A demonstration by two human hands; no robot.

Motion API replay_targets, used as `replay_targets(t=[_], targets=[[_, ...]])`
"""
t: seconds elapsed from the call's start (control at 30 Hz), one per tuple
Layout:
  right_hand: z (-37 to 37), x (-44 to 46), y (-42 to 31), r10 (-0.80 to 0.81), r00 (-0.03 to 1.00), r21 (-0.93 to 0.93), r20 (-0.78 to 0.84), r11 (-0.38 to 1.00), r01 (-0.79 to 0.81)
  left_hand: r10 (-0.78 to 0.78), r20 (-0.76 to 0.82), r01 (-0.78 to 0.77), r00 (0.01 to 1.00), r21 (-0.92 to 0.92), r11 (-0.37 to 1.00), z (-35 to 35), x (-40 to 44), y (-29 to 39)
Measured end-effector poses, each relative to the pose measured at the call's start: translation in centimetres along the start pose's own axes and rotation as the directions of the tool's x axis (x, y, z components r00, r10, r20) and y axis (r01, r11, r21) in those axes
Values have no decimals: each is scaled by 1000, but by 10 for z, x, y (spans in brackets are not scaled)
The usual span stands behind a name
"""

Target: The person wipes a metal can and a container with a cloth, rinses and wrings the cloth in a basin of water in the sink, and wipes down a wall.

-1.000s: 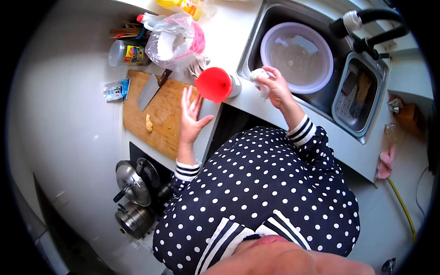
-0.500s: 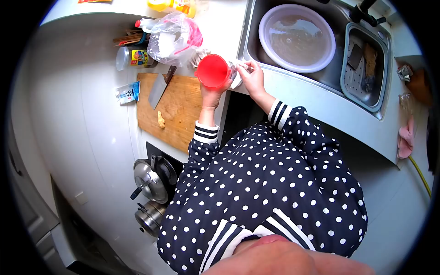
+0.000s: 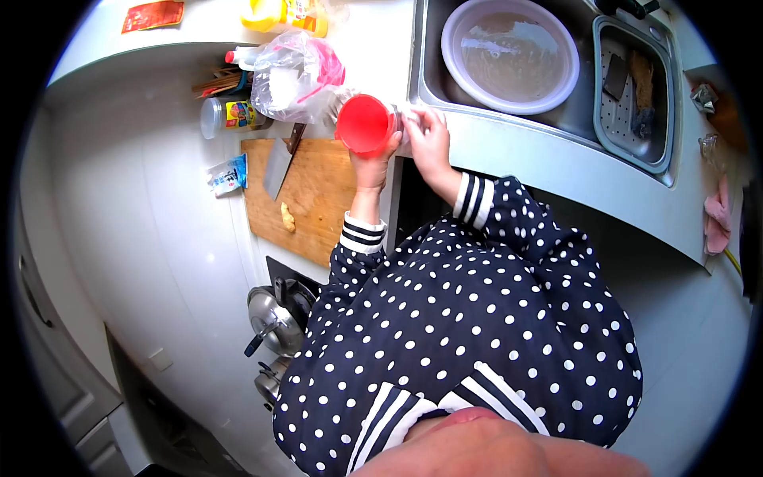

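A container with a red, wide-mouthed top (image 3: 363, 126) stands near the counter's front edge, beside the cutting board (image 3: 318, 187). My left hand (image 3: 372, 165) is wrapped round its near side, just under the red rim. On its right side, my right hand (image 3: 430, 143) presses a crumpled white cloth or tissue (image 3: 406, 119) against the body; the fingers are bent together. A cleaver (image 3: 279, 163) and a small piece of ginger (image 3: 287, 217) lie on the board.
To the right, a pale basin of water (image 3: 510, 56) sits in the sink (image 3: 435, 89), beside a drain basket (image 3: 633, 131). Behind the board are a plastic bag (image 3: 296, 79) and a lidded jar (image 3: 230, 116). Pots (image 3: 276, 320) are at the lower left.
My left hand has closed round the red-topped container, and my right hand has brought the white cloth or tissue from beside the sink to its side. The view has shifted.
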State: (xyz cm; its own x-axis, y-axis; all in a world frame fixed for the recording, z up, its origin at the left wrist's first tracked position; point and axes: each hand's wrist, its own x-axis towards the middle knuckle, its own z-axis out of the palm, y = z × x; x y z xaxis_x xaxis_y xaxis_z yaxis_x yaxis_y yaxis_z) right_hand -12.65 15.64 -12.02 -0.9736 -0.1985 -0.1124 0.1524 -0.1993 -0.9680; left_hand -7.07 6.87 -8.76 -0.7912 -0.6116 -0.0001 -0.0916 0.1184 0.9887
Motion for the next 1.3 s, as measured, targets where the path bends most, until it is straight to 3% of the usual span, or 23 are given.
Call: replay_targets(t=[0.03,0.2,0.23,0.33,0.37,0.4,0.47,0.5,0.53,0.6,0.63,0.73,0.83,0.87,0.93,1.0,1.13,1.3], targets=[[-3,-14,-1,38,999,132,32,990,-42,-2,-5,2,1000,-7,1000,0,-1,-2],[-3,16,-12,-56,997,63,55,997,53,-26,9,25,1000,20,999,3,-3,3],[5,22,-5,-5,997,268,71,963,-14,-47,-31,46,998,-31,998,5,-3,2],[-5,-7,-9,-149,987,-4,59,989,150,-19,-71,10,997,-122,992,11,-4,8],[-6,-23,-1,-155,986,9,69,988,155,-50,-67,41,997,-129,991,13,-5,14],[2,-28,-8,-40,998,393,38,919,22,-47,-68,38,997,-131,991,15,-3,14],[-7,-13,-14,-111,993,82,44,991,107,-49,-79,39,996,-122,992,17,-4,13],[0,5,-3,-228,974,17,17,974,228,-74,-57,66,996,-123,990,11,-2,4],[-1,17,-17,-106,994,47,23,993,105,-29,-87,20,996,-100,995,12,-4,6],[2,42,-4,-12,992,114,129,994,-3,77,-136,-85,988,-56,995,19,-5,14],[-2,47,-6,7,984,71,178,997,-20,114,-108,-109,988,52,993,14,-3,15],[-12,54,-2,93,925,74,368,989,-129,-25,112,12,993,114,993,-9,6,15],[-13,63,-3,55,922,60,384,995,-85,44,120,-74,992,255,964,-16,12,6],[-13,59,-4,41,924,68,380,995,-72,45,108,-75,993,294,953,-18,12,0],[-20,38,-8,-177,933,-50,314,978,202,30,80,-42,996,153,987,-13,12,-2],[-26,9,-4,-180,948,75,263,983,166,16,95,-26,995,113,993,-8,10,8],[-23,-10,4,-170,963,14,212,985,171,-48,99,34,994,143,989,-8,12,1],[-5,27,3,-166,977,-21,137,985,170,34,43,-40,999,154,987,-2,7,0]])
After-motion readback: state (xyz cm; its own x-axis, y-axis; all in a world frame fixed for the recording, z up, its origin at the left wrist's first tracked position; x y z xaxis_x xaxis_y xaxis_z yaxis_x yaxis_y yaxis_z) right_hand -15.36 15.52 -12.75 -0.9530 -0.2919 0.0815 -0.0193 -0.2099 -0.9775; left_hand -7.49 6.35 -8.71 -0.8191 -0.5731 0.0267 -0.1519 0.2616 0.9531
